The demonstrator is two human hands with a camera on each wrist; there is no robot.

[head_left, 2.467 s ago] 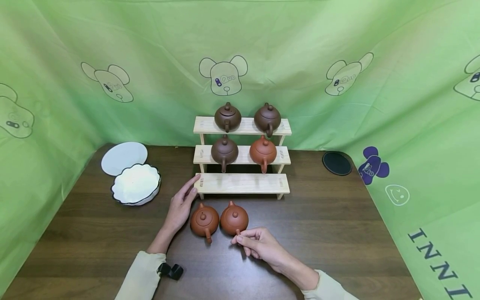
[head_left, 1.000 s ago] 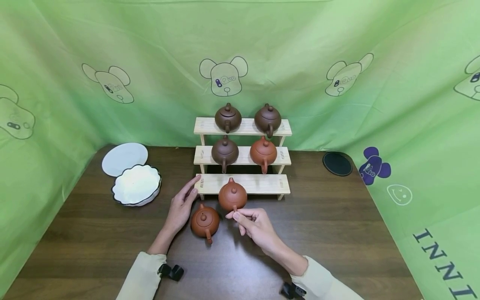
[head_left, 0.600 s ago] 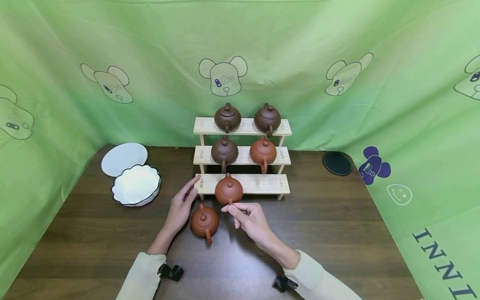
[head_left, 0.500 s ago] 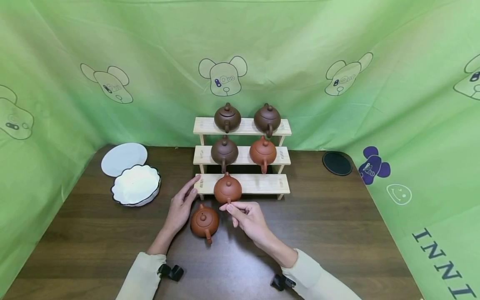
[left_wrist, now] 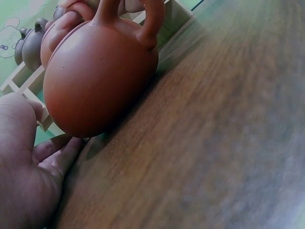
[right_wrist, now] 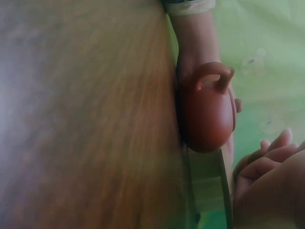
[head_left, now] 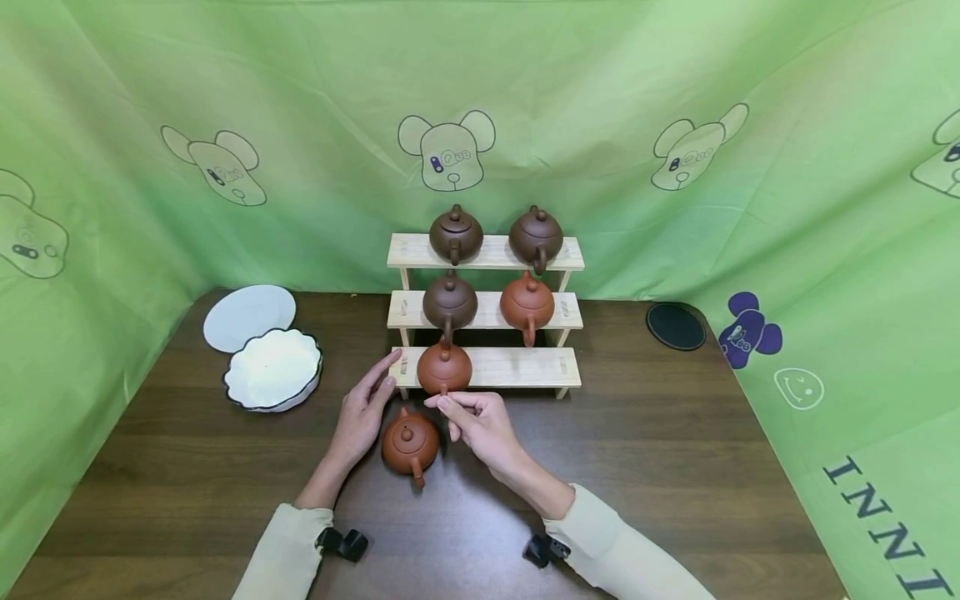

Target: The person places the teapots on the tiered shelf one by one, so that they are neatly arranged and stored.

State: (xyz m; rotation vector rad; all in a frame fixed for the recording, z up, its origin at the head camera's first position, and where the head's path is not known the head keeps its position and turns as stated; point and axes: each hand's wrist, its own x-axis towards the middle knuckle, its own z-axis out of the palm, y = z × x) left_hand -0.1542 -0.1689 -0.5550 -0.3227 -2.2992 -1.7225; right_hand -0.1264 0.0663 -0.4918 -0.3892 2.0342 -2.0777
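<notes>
My right hand (head_left: 442,402) pinches the handle of a red-brown teapot (head_left: 444,368), which is over the left part of the bottom tier of a three-step wooden shelf (head_left: 517,367). Whether the pot rests on the board I cannot tell. My left hand (head_left: 378,385) lies with straight fingers against the shelf's left end, holding nothing. A second red-brown teapot (head_left: 409,442) stands on the table between my hands, and fills the left wrist view (left_wrist: 100,71) beside my left palm (left_wrist: 24,167). In the right wrist view that pot (right_wrist: 207,114) sits by the shelf foot.
Two dark brown teapots (head_left: 455,235) (head_left: 536,237) stand on the top tier. A dark one (head_left: 449,303) and a red one (head_left: 527,303) are on the middle tier. A white scalloped bowl (head_left: 272,368) and white disc (head_left: 249,317) lie left, a black coaster (head_left: 675,326) right.
My right hand has lifted the right-hand table teapot by its handle and carried it up and left, onto the left part of the bottom tier. The left hand has stayed put.
</notes>
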